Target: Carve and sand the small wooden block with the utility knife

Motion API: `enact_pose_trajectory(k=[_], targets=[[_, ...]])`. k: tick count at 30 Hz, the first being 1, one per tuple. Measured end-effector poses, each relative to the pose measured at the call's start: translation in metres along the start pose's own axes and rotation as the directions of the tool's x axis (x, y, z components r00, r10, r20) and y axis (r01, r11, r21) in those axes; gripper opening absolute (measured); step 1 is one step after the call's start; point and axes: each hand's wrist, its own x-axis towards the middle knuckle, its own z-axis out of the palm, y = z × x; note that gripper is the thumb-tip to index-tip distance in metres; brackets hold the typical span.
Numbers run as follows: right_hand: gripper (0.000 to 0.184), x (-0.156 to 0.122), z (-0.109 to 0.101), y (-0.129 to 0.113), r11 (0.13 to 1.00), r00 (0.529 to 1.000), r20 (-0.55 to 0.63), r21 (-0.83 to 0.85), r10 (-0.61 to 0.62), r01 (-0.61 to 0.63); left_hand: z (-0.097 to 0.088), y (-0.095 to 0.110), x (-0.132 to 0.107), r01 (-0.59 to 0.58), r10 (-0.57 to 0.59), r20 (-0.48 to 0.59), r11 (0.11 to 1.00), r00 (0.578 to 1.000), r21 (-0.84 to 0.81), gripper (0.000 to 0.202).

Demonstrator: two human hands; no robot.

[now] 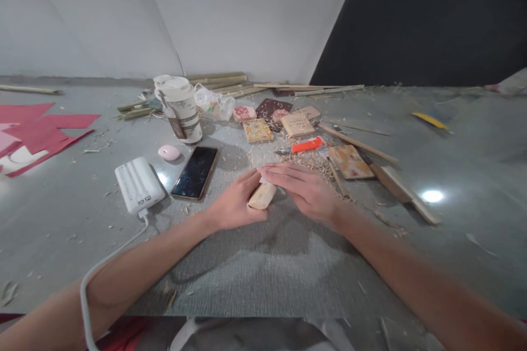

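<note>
I see the wood piece (262, 196) mid-bench on the grey mat (247, 269), between both hands; short pale block, light tan, rounded near end, smooth face, tilted with its near end toward the left hand (235, 207). Left fingers are wrapped around its side, gripping it; the right hand (305, 189) lies over the far end, fingers stretched flat and uncurled, touching the top. A small white scrap (264, 180) shows at the fingertips; can't tell what it is.

Edges and room: phone (194, 173) just left of the left hand, face up; power bank (139, 184) further left, its white cable (107, 262) running back over the left forearm. Wood shavings (310, 162) heaped just beyond the right hand; orange cutter (307, 145) behind them; patterned tile (349, 162) and wooden sticks (401, 186) close on the right. Lidded cup (181, 107) and pink puck (168, 152) well back on the left; red paper (37, 131) at the far left edge. Open mat is on the near side, between the forearms, down to the bench edge; bare grey bench (473, 241) far right, with a light glare spot.
</note>
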Motion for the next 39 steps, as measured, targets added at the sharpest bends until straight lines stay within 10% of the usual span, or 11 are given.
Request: enact_pose_trajectory(k=[8, 16, 39], targets=[[0.056, 0.010, 0.009, -0.033, 0.988, 0.988, 0.029, 0.007, -0.155, 0.155, 0.002, 0.007, 0.001, -0.051, 0.045, 0.060, 0.993, 0.997, 0.109, 0.035], [0.063, 0.002, -0.001, -0.002, 1.000, 1.000, -0.011, 0.002, -0.016, 0.016, 0.000, -0.004, 0.000, -0.005, 0.005, 0.003, 1.000, 1.000, -0.024, 0.052], [0.061, 0.009, 0.008, -0.021, 0.992, 0.993, -0.030, 0.052, -0.110, 0.111, 0.001, 0.003, 0.000, -0.013, 0.013, 0.018, 1.000, 1.000, -0.024, 0.049]])
